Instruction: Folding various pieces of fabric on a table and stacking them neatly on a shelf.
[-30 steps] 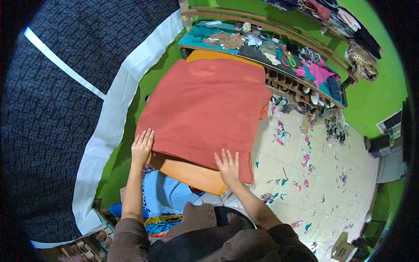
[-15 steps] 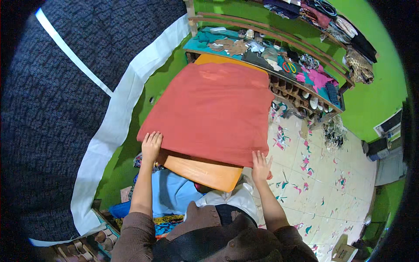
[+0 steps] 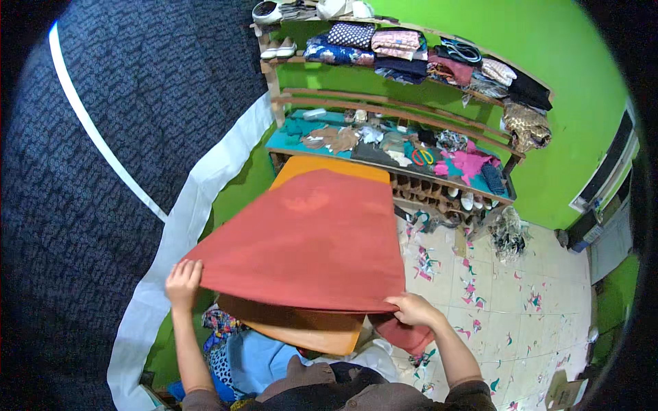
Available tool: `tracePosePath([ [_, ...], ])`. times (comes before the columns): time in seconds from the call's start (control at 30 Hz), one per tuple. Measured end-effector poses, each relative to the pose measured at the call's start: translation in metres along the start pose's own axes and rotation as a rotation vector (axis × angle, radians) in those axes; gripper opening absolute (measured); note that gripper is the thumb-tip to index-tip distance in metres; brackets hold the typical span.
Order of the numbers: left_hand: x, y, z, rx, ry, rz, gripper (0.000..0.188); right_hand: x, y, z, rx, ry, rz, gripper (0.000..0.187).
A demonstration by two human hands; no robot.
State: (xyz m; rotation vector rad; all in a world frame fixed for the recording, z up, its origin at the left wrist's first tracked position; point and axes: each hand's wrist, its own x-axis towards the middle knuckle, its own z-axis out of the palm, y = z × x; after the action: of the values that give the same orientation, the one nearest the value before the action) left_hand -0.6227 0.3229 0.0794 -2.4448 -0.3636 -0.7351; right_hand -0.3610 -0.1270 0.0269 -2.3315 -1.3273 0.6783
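Red cloth [image 3: 315, 240] now more flared, near corner [image 3: 406, 335] limp

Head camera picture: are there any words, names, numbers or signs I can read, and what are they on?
None that can be read.
Red cloth, held by the left hand and right hand: no writing shows on it.
Box at the lower right: any marks are too small and blurred to read.

Middle of the orange tabletop [image 3: 301, 330] out of sight under the red cloth [image 3: 312, 246].
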Motion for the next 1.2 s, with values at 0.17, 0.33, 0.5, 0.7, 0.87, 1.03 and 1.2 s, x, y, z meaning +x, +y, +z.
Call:
tracePosePath([
  [0.17,0.037,-0.017,-0.029,0.069,0.207,0.070,0.017,0.000,-0.008,-0.067,0.221,-0.236,-0.134,0.042],
  [0.33,0.074,-0.012,0.018,0.054,0.118,0.070,0.015,0.035,0.023,-0.092,0.026,-0.177,-0.069,0.041],
  [0.5,0.191,0.025,0.083,-0.063,0.173,0.114,0.013,0.078,0.128,-0.096,0.070,-0.074,-0.028,0.044],
  [0.7,0.303,0.081,0.155,-0.014,0.037,-0.027,0.015,0.143,0.175,-0.137,0.425,-0.002,0.177,0.042],
  [0.87,0.288,0.201,0.245,-0.206,-0.242,-0.608,0.045,0.227,0.267,-0.091,0.633,-0.070,0.135,0.038],
  [1.03,0.175,0.311,0.218,-0.448,-0.520,-0.448,0.054,0.254,0.322,-0.033,0.476,0.127,0.128,0.035],
  [1.2,0.112,0.346,0.164,-0.461,-0.572,-0.638,0.053,0.240,0.301,-0.023,0.406,0.222,0.288,0.036],
])
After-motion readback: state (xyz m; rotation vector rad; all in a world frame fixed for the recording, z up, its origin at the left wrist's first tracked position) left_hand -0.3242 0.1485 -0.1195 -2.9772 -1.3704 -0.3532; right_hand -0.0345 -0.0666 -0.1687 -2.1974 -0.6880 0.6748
